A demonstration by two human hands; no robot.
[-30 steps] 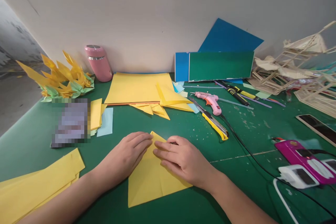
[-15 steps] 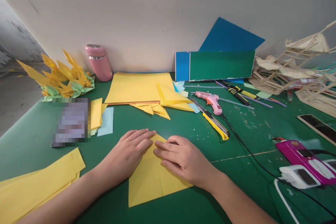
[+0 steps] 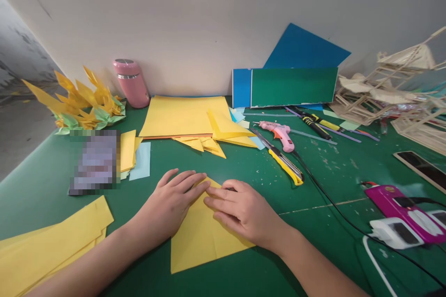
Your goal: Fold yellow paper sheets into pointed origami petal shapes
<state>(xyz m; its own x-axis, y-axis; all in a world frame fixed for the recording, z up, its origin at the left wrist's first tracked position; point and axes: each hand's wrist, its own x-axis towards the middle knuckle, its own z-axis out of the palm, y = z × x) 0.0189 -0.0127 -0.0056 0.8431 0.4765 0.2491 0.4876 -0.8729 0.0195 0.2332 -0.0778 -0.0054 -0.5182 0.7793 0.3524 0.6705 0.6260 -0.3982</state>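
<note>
A yellow sheet of paper [image 3: 205,236] with faint creases lies on the green table in front of me, its pointed end facing away. My left hand [image 3: 174,204] rests over the sheet's left edge, fingers stretched out towards the point. On the opposite edge lies my right hand [image 3: 244,213], its extended fingers pressed on the paper near the tip. The fingertips of both hands meet or nearly meet there. Neither hand grips anything; the paper under the palms is hidden.
Yellow strips [image 3: 59,241] lie at left, below a blurred dark object [image 3: 95,162]. Behind are a paper lotus-like model [image 3: 87,102], a pink flask [image 3: 132,83] and yellow sheets [image 3: 181,116]. Rightward lie a yellow cutter [image 3: 285,167], a pink glue gun [image 3: 278,134], its cable and a magenta device [image 3: 400,209].
My left hand's fingers have shifted slightly right and spread, bringing its index fingertip to the right hand's fingertips. The right hand and the sheet look nearly unmoved.
</note>
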